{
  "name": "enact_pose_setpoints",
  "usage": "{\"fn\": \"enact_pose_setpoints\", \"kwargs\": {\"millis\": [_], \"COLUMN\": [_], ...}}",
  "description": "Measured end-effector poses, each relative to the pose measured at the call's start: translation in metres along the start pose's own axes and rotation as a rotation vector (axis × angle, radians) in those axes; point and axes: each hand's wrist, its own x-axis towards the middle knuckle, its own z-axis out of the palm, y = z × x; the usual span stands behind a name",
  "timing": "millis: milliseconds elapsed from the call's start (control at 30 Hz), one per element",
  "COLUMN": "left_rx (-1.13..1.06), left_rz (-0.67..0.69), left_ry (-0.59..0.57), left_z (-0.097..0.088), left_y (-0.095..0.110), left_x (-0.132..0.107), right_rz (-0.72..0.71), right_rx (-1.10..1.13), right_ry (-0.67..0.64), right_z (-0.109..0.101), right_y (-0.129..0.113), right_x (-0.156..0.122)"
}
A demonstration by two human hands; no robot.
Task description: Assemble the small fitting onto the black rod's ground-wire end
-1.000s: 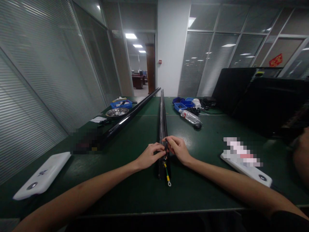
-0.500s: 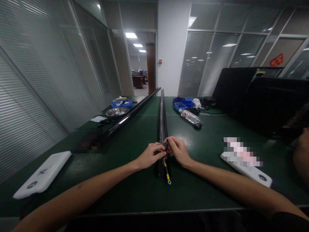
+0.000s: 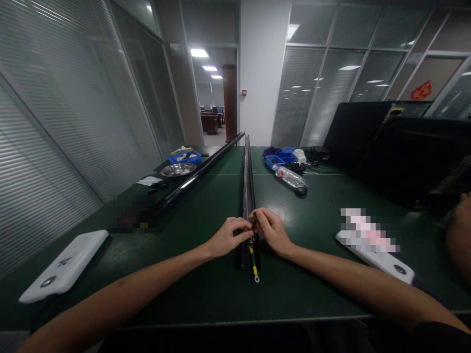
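Observation:
A long dark metal channel (image 3: 248, 191) runs away from me down the middle of the green table. Over its near part, my left hand (image 3: 230, 236) has thumb and fingers closed on a small dark piece (image 3: 253, 223), whose exact kind I cannot make out. From the other side, my right hand (image 3: 271, 230) pinches the same dark piece between thumb and forefinger. Below the fingers, a short green-and-yellow wire (image 3: 254, 264) with a ring terminal (image 3: 256, 279) at its tip lies at the channel's near end.
Another long black bar (image 3: 191, 181) lies slanting on the left, near a metal bowl (image 3: 178, 169). White devices (image 3: 66, 264) rest at both sides. A plastic bottle (image 3: 290, 177) and blue bins (image 3: 275, 161) stand back right. Another person's hand (image 3: 459, 228) shows at the right edge.
The ring terminal has shifted very slightly to the left. Both hands keep almost the same place and grip.

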Motion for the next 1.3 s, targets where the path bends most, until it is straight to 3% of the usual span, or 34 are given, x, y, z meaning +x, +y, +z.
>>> {"fn": "enact_pose_setpoints", "kwargs": {"millis": [233,500,1067,1300], "left_rx": [-0.116,-0.172,-0.074,-0.046], "left_rz": [0.015,0.029,0.015,-0.018], "left_ry": [0.008,0.008,0.012,0.008], "left_z": [-0.003,-0.0027,-0.0015,-0.0022], "left_y": [0.0087,0.0033,0.0034,0.0061], "left_x": [0.0028,0.0041,0.0033,0.0024], "right_rz": [0.017,0.004,-0.008,-0.077], "right_rx": [0.055,0.04,-0.008,-0.079], "right_ry": [-0.008,-0.087,-0.122,-0.148], "right_z": [0.0011,0.0009,-0.0006,-0.0038], "right_y": [0.0029,0.0011,-0.0003,-0.0009], "right_x": [0.0006,0.0005,-0.0005,0.0002]}}
